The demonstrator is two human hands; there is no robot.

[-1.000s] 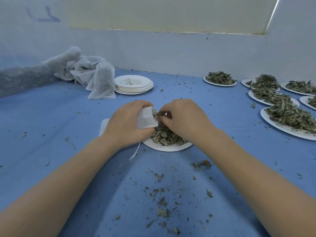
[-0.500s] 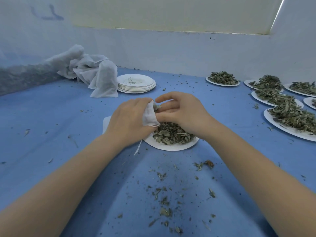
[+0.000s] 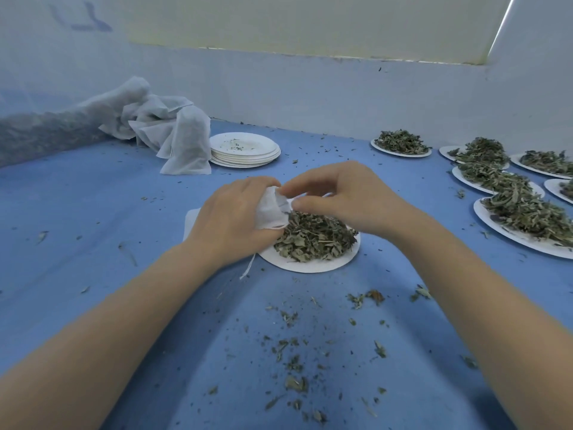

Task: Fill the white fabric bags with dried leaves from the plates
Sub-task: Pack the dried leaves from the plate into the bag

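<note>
A white plate (image 3: 313, 264) with a heap of dried leaves (image 3: 314, 237) sits in the middle of the blue table. Just above its left edge my left hand (image 3: 231, 217) grips a small white fabric bag (image 3: 271, 211) by its mouth; the bag's drawstring (image 3: 248, 270) hangs down to the table. My right hand (image 3: 338, 198) is over the heap, and its fingertips pinch the bag's rim at the opening. Whether leaves are between those fingers is hidden. The bag's lower part is behind my left hand.
A pile of white fabric bags (image 3: 173, 135) lies at the back left, beside a stack of emptied plates (image 3: 245, 150). Several plates heaped with leaves (image 3: 524, 209) line the right side. Loose leaf crumbs (image 3: 294, 361) litter the table near me. A wall runs along the back.
My right hand rose from the leaf heap up to the bag's mouth, and its fingers now pinch the rim. My left hand keeps holding the bag in about the same place.
</note>
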